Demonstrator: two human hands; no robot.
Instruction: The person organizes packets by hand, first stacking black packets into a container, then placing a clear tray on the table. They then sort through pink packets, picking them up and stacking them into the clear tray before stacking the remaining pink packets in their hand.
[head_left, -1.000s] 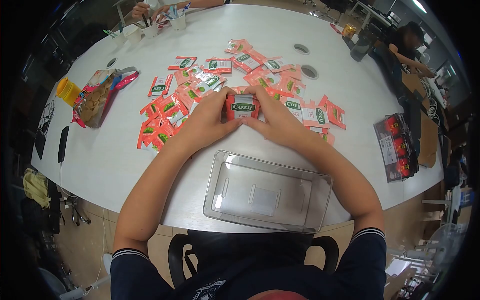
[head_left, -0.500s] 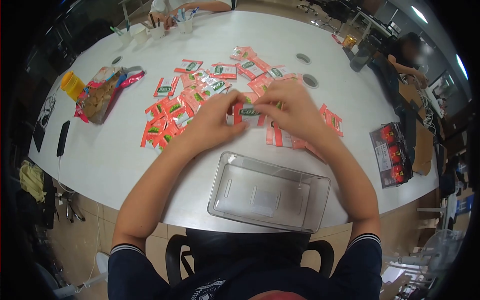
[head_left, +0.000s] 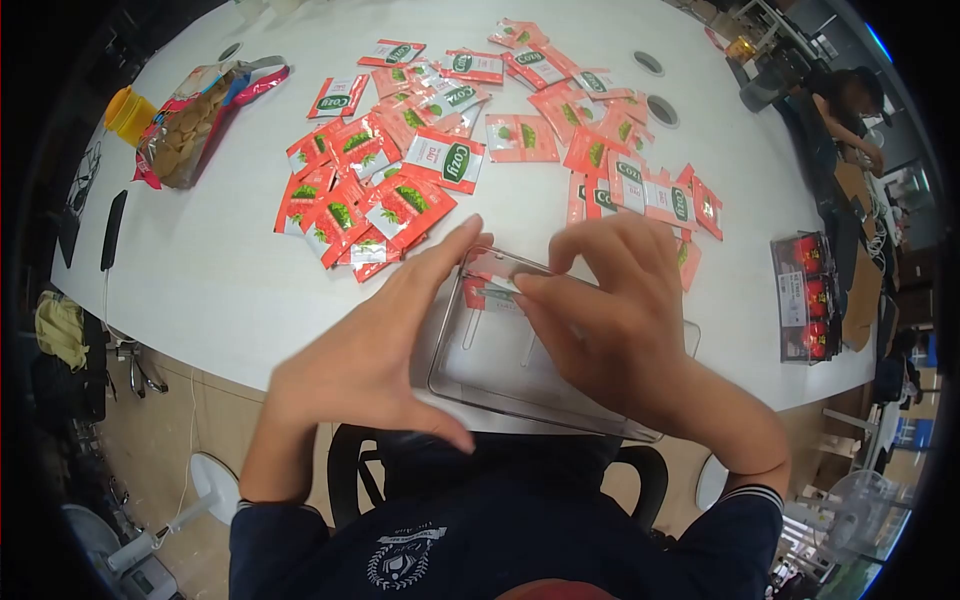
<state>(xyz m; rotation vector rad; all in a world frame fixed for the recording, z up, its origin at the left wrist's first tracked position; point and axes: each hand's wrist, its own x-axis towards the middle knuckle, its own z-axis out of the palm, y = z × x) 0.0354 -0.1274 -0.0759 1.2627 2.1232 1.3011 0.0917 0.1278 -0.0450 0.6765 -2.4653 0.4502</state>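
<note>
A clear plastic box [head_left: 470,385] stands at the table's front edge. My right hand [head_left: 620,315] reaches over it, thumb and fingertips pinching a red-and-white sachet [head_left: 485,296] low in the box's far left corner. My left hand [head_left: 370,345] is open at the box's left end, fingers pointing along its side and thumb spread toward me. Beyond the box lie many red "Cozy" sachets: a left pile, with one sachet [head_left: 445,161] showing its green label, and a right pile with another sachet [head_left: 670,200] near my right hand.
On the left are an opened snack bag [head_left: 195,135], a yellow container [head_left: 128,116] and a phone [head_left: 114,230]. A clear pack of red items [head_left: 805,298] stands at the right edge. Round cable holes [head_left: 662,111] break the tabletop. Another person [head_left: 850,110] sits at the far right.
Both hands have come toward me from the piles to the box, the right one bringing the sachet into it. My left hand has let go of the sachet and opened. The view tilts lower.
</note>
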